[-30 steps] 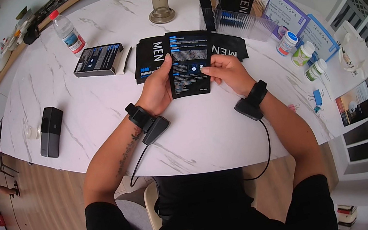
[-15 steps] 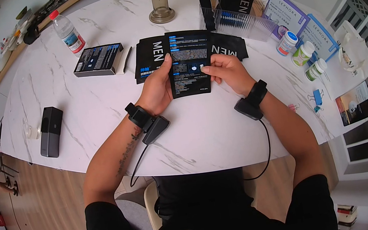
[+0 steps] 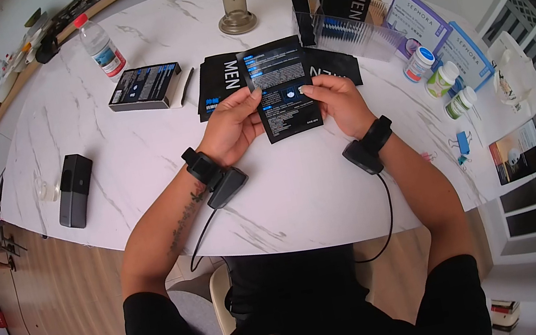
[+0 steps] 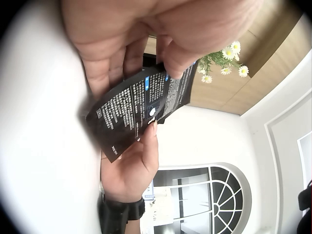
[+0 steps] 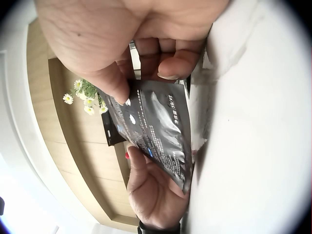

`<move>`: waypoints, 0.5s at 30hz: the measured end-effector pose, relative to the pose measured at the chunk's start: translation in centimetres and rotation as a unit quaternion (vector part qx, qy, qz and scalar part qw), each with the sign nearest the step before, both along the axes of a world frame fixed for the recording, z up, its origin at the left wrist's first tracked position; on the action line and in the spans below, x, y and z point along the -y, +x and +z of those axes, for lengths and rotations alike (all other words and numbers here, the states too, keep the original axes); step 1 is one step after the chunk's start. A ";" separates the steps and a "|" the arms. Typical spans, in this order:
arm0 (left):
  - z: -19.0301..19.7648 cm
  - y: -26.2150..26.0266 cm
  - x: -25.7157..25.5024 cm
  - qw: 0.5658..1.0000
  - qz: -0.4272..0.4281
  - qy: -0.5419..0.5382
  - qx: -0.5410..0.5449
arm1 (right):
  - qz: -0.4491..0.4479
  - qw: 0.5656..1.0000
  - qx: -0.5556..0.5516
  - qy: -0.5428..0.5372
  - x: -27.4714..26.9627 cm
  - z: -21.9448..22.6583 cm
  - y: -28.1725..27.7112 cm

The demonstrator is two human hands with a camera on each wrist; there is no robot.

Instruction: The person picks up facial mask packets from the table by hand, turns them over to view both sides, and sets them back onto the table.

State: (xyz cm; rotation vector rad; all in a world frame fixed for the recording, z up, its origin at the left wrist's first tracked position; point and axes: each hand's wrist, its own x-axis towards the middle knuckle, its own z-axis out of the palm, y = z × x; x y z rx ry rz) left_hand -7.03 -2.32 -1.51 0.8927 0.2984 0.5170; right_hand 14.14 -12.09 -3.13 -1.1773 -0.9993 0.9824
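A black sachet (image 3: 287, 103) with white and blue print is held between both hands above the marble table. My left hand (image 3: 230, 125) pinches its left edge, thumb on the printed face. On the right edge, my right hand (image 3: 343, 102) grips it the same way. The left wrist view shows the sachet (image 4: 131, 105) slightly bent, its lower corner close to the table. Behind it lie more black MEN packets (image 3: 217, 79), partly covered by the held one. An open black box (image 3: 146, 87) rests to their left.
Around the table (image 3: 289, 207) stand a water bottle (image 3: 101, 48), a glass vase (image 3: 234, 1), a clear organizer (image 3: 359, 33) with black boxes, several small bottles (image 3: 441, 78), Sephora packs (image 3: 415, 19), a blue clip (image 3: 462, 142) and a black device (image 3: 76, 191).
The held sachet has shifted slightly right and tilted, with its top leaning left. My left fingers have moved along its edge, and both hands have moved a little to the right.
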 end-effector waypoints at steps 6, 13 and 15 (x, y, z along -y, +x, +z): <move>-1.1 -0.4 -1.0 0.999 0.037 0.031 -0.013 | -0.066 0.983 -0.170 0.012 0.1 1.2 -0.4; 0.1 -0.2 0.2 0.996 0.028 0.084 -0.001 | -0.036 0.990 -0.127 0.041 0.2 1.3 -0.3; 0.2 0.1 0.6 0.996 -0.003 0.082 0.023 | 0.028 0.992 -0.121 0.034 0.9 2.3 -1.3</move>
